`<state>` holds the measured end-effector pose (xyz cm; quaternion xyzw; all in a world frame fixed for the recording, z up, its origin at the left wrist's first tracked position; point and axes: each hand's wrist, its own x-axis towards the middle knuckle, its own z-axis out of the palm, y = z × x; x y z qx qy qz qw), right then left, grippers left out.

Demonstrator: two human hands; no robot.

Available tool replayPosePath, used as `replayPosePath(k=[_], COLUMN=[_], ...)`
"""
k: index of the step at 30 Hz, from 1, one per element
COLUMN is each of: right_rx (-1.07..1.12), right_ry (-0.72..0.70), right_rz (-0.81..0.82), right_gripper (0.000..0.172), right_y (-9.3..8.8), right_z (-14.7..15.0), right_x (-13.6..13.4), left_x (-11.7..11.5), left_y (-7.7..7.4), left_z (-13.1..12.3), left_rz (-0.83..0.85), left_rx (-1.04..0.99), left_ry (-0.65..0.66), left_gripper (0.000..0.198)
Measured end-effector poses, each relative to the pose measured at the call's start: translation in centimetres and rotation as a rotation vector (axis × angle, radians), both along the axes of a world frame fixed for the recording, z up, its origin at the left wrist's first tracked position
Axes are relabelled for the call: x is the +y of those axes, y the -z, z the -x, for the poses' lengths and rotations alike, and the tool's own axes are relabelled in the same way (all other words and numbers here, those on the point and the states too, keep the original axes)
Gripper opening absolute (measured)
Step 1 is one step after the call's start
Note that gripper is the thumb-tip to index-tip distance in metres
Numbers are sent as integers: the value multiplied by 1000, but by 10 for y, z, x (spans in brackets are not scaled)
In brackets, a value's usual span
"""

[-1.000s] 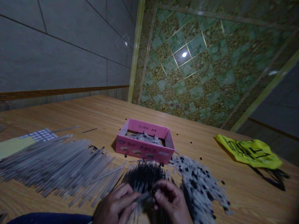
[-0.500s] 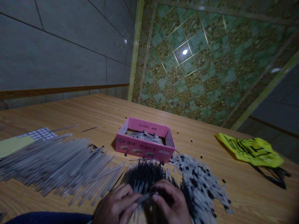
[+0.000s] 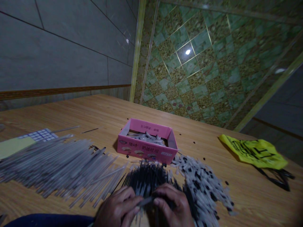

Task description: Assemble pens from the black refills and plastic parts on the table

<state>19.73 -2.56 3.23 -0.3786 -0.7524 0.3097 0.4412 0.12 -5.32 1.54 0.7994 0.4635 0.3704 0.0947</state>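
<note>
Fingers and thumb pinched, my left hand [image 3: 121,206] grips one end of a slim dark grey stick [image 3: 146,200]. My right hand [image 3: 174,203] is closed at the other end of the same stick; its exact kind is too dim to make out. Just beyond both hands lies a bundle of thin black rods [image 3: 148,176], partly covered by my fingers. A wide pile of clear thin tubes [image 3: 63,167] spreads to the left. On the right is a heap of small whitish and black pieces [image 3: 203,183].
A pink open box [image 3: 146,149] with pale sticks inside stands behind the black rods. At the right lies a yellow bag [image 3: 255,153] with black straps. A checked cloth [image 3: 40,135] and a pale green sheet [image 3: 16,147] are at far left. Tiled walls border the wooden table [image 3: 99,108].
The fingers of my right hand have shifted slightly at the stick, and more of the stick shows between my hands. The piles and the box stay where they were.
</note>
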Motion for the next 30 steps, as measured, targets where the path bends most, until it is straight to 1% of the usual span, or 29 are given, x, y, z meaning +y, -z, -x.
replayPosePath(k=[4, 7, 10, 13, 15, 17, 19, 21, 22, 23, 24, 26, 27, 28, 30], right_rx=[-35, -126, -240, -358, -420, -449, -449, -413, -377, -333, -290, -247, -259, -294, -397], right_ry=[3, 11, 30, 77, 140, 188, 181, 142, 122, 101, 75, 14, -8, -11, 24], right_rz=[-21, -47, -112, -202, -235, -205, -110, -35, -29, -46, -74, -114, -125, -131, -129], right_gripper=[14, 19, 23, 26, 34, 43, 50, 47, 40, 33, 29, 26, 23, 21, 31], right_y=[6, 11, 16, 26, 35, 41, 43, 38, 34, 30, 26, 22, 22, 23, 26], right_z=[-1, -1, -1, 2, 6, 9, 10, 9, 8, 7, 6, 4, 4, 3, 2], right_x=[0, 0, 0, -1, -2, -2, -2, -2, -2, -1, -1, 0, 0, 0, 0], left_x=[-1, 0, 1, 1, 2, 2, 2, 2, 2, 1, 1, 0, 0, 0, 0], left_y=[-1, 1, 4, 8, 10, 10, 10, 9, 9, 8, 7, 6, 5, 5, 4], left_z=[-2, -1, 0, 0, -1, -2, -3, -2, -2, -2, -2, -2, -2, -2, -3], left_rz=[4, -15, -27, 15, 31, 28, 18, 6, -3, -10, -10, -4, 3, 5, 2], left_rx=[-2, 0, 34, 103, 135, 140, 119, 66, 29, -8, -40, -77, -81, -82, -80], left_ry=[-10, -3, 16, 17, 17, 18, 11, -15, -41, -70, -91, -107, -101, -88, -65], left_gripper=[17, 16, 16, 19, 21, 19, 16, 15, 15, 16, 17, 18, 18, 19, 18])
